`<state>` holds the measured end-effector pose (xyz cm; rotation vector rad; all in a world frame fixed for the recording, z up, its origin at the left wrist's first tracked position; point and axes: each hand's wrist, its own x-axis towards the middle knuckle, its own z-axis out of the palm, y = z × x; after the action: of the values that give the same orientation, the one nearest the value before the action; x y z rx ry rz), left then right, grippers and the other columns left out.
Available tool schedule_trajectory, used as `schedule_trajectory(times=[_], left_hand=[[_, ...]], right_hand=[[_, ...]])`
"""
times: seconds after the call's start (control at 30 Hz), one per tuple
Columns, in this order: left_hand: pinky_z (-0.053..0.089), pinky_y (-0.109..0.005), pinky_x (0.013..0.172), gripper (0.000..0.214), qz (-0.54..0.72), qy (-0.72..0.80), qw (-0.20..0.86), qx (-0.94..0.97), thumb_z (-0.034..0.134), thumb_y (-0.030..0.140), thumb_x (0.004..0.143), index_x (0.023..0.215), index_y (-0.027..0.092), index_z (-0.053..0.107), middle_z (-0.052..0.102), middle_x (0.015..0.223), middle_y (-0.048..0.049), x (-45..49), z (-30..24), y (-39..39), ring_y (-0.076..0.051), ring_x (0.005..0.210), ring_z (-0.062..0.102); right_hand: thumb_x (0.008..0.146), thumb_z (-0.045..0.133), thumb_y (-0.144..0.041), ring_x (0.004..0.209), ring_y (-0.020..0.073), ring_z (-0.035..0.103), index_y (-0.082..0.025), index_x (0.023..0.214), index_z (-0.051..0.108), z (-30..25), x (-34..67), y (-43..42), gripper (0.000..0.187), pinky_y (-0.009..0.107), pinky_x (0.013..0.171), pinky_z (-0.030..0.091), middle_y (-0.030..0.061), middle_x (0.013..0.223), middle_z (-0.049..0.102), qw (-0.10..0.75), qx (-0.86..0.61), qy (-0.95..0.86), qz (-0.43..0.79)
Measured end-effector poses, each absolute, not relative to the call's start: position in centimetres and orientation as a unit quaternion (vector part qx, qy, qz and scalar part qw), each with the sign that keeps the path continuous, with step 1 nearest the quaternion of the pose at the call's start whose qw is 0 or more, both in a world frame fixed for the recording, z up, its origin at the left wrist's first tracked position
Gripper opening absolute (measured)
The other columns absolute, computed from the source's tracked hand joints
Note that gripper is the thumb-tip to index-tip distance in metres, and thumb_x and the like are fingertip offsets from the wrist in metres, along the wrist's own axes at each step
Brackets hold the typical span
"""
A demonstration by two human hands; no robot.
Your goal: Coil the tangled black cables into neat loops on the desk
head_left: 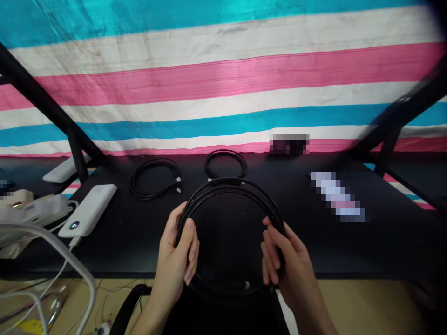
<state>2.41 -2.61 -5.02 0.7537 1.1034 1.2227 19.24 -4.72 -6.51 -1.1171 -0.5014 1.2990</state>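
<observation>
I hold a black cable wound into a large coil (228,185) above the front edge of a black table (349,242). My left hand (178,253) is closed round the coil's left side, thumb over the strands. My right hand (284,260) grips the right side with its fingers curled round the cable. Two smaller coiled black cables lie further back on the table: one (155,184) at the left with a light plug end, the other (226,164) near the middle.
A white power bank (89,209) with a lit button lies at the table's left, with white cables and adapters (31,209) beside it. Black frame struts (42,102) rise at both sides. A striped cloth (223,79) hangs behind. A chair arm (127,302) sits below.
</observation>
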Motion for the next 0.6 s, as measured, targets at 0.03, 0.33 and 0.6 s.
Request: schedule_trajectory(times=[0.03,0.33,0.6], left_hand=[[0.019,-0.008,0.025,0.05,0.531,0.487,0.605,0.338,0.06,0.046,0.083,0.128,0.029,0.045,0.038,0.043,0.0136,2.3,-5.0,-2.7,-0.002,0.026,0.018],[0.018,-0.014,0.032,0.044,0.482,0.523,0.574,0.406,0.061,0.048,0.081,0.11,0.015,0.066,0.034,0.038,0.0093,2.3,-5.5,-3.2,-0.003,0.031,0.025],[0.019,-0.016,0.035,0.042,0.427,0.512,0.59,0.456,0.059,0.052,0.082,0.101,0.016,0.067,0.033,0.044,0.0081,2.2,-4.5,-3.3,-0.004,0.036,0.025]], right_hand=[[0.075,0.07,-0.04,0.023,0.0057,0.035,-0.02,0.099,0.061,-6.6,19.5,-4.8,0.033,0.016,0.025,0.039,-0.0134,0.038,0.04,0.631,-0.497,-0.231,0.549],[0.079,0.066,-0.032,0.03,0.0034,0.039,-0.03,0.119,0.063,-5.2,19.6,-5.8,0.04,0.013,0.026,0.03,-0.0066,0.054,0.054,0.607,-0.6,-0.38,0.356],[0.082,0.063,-0.027,0.034,0.0039,0.038,-0.032,0.112,0.07,-5.3,20.4,-6.2,0.032,0.016,0.032,0.031,-0.0052,0.053,0.052,0.561,-0.601,-0.461,0.334]])
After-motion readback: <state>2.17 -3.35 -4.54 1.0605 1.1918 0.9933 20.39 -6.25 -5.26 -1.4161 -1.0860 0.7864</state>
